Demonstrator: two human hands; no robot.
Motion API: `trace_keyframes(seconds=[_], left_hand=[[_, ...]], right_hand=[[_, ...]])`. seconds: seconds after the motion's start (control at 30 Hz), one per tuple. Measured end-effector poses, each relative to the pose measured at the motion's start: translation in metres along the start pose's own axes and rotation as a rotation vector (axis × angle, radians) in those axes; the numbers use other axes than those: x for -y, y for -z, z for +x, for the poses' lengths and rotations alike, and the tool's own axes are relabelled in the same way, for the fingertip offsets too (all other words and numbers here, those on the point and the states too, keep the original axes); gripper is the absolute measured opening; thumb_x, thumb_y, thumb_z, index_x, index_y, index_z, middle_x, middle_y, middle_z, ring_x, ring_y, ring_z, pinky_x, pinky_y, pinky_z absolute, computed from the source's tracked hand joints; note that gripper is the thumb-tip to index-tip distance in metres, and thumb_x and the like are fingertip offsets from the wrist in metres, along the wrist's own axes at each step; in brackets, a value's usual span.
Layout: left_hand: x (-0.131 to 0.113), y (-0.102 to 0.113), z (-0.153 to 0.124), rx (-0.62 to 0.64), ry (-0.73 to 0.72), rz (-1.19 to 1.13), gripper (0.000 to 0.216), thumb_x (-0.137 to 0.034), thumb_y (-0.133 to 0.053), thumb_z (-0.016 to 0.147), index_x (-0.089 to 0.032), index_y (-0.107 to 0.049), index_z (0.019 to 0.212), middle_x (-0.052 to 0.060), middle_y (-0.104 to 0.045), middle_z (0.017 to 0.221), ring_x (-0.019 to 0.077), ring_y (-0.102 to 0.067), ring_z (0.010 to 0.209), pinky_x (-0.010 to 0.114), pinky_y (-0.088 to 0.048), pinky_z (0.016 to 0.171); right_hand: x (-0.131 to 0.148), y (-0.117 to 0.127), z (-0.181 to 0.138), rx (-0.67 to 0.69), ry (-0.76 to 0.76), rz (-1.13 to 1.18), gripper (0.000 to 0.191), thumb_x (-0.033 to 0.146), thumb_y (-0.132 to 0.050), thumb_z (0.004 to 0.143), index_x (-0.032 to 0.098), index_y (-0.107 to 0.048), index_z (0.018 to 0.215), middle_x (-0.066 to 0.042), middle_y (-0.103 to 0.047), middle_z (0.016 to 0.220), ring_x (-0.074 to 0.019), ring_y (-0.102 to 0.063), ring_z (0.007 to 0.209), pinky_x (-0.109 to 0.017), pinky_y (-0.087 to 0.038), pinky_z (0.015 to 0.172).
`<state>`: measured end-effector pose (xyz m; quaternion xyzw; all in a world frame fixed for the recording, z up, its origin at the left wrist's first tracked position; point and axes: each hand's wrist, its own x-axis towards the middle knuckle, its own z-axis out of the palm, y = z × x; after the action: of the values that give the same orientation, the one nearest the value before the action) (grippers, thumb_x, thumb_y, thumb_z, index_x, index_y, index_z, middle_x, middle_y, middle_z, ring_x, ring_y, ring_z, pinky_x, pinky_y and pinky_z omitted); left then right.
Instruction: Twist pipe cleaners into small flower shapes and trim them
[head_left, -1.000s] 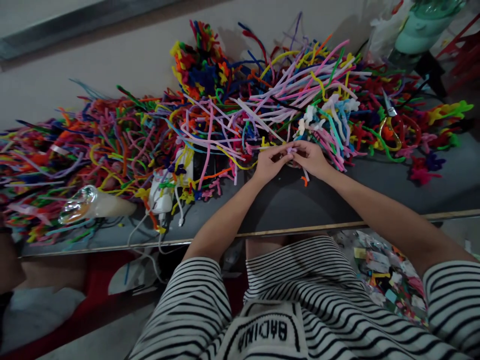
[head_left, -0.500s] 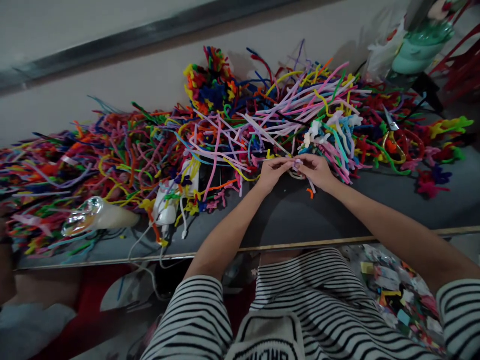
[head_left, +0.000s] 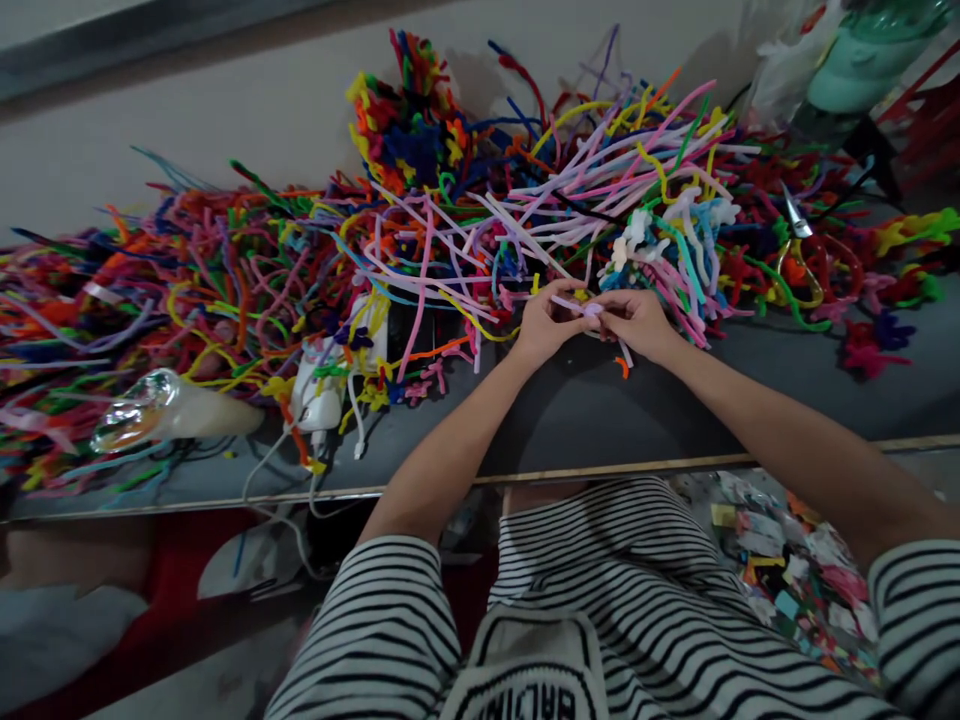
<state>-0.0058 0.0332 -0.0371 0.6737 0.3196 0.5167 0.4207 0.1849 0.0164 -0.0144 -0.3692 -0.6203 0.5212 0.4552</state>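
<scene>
Between my two hands is a pale lilac pipe cleaner, bent into a small shape at one end. My left hand pinches it from the left, with a straight length of it running along the fingers. From the right, my right hand grips the bent end between thumb and fingers. The fingertips of both hands almost touch and cover part of the shape. Just below them on the grey tabletop lies a short orange pipe-cleaner piece.
Heaped pipe cleaners of many colours run along the wall. Gold-handled scissors lie at the right. A white charger with cables and a clear plastic bottle stand left. Scraps fill the floor below; another person's leg shows lower left.
A straight lilac length now shows along my left fingers, where the hands were closed more tightly round the piece. The whole view has tilted down slightly.
</scene>
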Motion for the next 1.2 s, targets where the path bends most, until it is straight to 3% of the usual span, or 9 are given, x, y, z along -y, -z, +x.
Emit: trace_keyframes(seconds=[0.13, 0.27, 0.37, 0.47, 0.6, 0.87, 1.07, 1.2], left_hand=[[0.003, 0.002, -0.002, -0.053, -0.052, 0.207, 0.068, -0.059, -0.088, 0.073, -0.023, -0.063, 0.125, 0.001, -0.069, 0.092, 0.0142, -0.066, 0.079, 0.028, -0.053, 0.071], [-0.004, 0.004, -0.004, -0.165, -0.160, 0.433, 0.075, -0.063, -0.085, 0.074, -0.026, -0.060, 0.134, 0.008, -0.067, 0.118, 0.0188, -0.067, 0.097, 0.031, -0.055, 0.079], [-0.013, 0.004, -0.005, -0.202, -0.247, 0.535, 0.055, -0.063, -0.079, 0.081, -0.024, -0.069, 0.120, 0.008, -0.068, 0.118, 0.0203, -0.065, 0.104, 0.034, -0.055, 0.087], [-0.017, 0.004, -0.004, -0.134, -0.320, 0.619, 0.036, -0.058, -0.067, 0.093, -0.024, -0.076, 0.103, 0.005, -0.070, 0.102, 0.0194, -0.066, 0.100, 0.037, -0.053, 0.093], [-0.014, 0.006, -0.004, 0.025, -0.391, 0.696, 0.042, -0.056, -0.073, 0.090, -0.026, -0.076, 0.120, 0.006, -0.073, 0.109, 0.0214, -0.066, 0.105, 0.039, -0.051, 0.096], [-0.014, 0.008, -0.004, -0.095, -0.302, 0.546, 0.028, -0.037, -0.078, 0.090, -0.025, -0.078, 0.116, 0.005, -0.079, 0.105, 0.0201, -0.069, 0.097, 0.038, -0.052, 0.093], [-0.021, 0.007, -0.006, -0.158, -0.218, 0.568, 0.025, -0.024, -0.079, 0.086, -0.026, -0.079, 0.111, 0.004, -0.079, 0.107, 0.0212, -0.069, 0.102, 0.040, -0.053, 0.097], [-0.025, 0.003, -0.008, -0.161, -0.215, 0.565, 0.025, -0.019, -0.077, 0.084, -0.023, -0.078, 0.109, 0.004, -0.079, 0.104, 0.0203, -0.069, 0.098, 0.037, -0.054, 0.092]], right_hand=[[0.002, -0.001, -0.002, -0.038, 0.007, -0.057, 0.047, 0.057, -0.085, 0.073, 0.014, -0.079, 0.090, -0.001, -0.065, 0.060, -0.0110, -0.057, 0.048, -0.025, -0.045, 0.046], [0.005, -0.002, -0.002, -0.077, -0.002, -0.084, 0.048, 0.058, -0.086, 0.071, 0.013, -0.078, 0.087, -0.003, -0.065, 0.061, -0.0109, -0.056, 0.048, -0.025, -0.044, 0.046], [0.006, -0.004, -0.002, -0.094, -0.025, -0.078, 0.050, 0.063, -0.086, 0.069, 0.016, -0.074, 0.080, -0.002, -0.066, 0.062, -0.0102, -0.056, 0.047, -0.024, -0.040, 0.042], [0.005, -0.005, -0.001, -0.111, -0.051, -0.042, 0.055, 0.068, -0.086, 0.066, 0.017, -0.069, 0.075, -0.003, -0.067, 0.064, -0.0096, -0.055, 0.047, -0.023, -0.039, 0.040], [0.000, -0.006, -0.003, -0.150, -0.011, -0.082, 0.054, 0.069, -0.082, 0.072, 0.016, -0.074, 0.079, -0.002, -0.067, 0.062, -0.0108, -0.057, 0.049, -0.025, -0.047, 0.048], [0.006, -0.006, -0.006, -0.103, 0.038, -0.026, 0.064, 0.073, -0.070, 0.082, 0.020, -0.078, 0.118, -0.004, -0.072, 0.075, -0.0136, -0.063, 0.060, -0.025, -0.046, 0.049], [0.006, -0.006, -0.007, -0.071, 0.108, -0.129, 0.061, 0.065, -0.077, 0.080, 0.021, -0.078, 0.123, -0.006, -0.078, 0.098, -0.0182, -0.068, 0.080, -0.033, -0.058, 0.072], [0.005, -0.003, -0.007, -0.078, 0.157, -0.252, 0.051, 0.052, -0.080, 0.081, 0.021, -0.080, 0.122, -0.007, -0.078, 0.103, -0.0186, -0.069, 0.083, -0.032, -0.057, 0.074]])
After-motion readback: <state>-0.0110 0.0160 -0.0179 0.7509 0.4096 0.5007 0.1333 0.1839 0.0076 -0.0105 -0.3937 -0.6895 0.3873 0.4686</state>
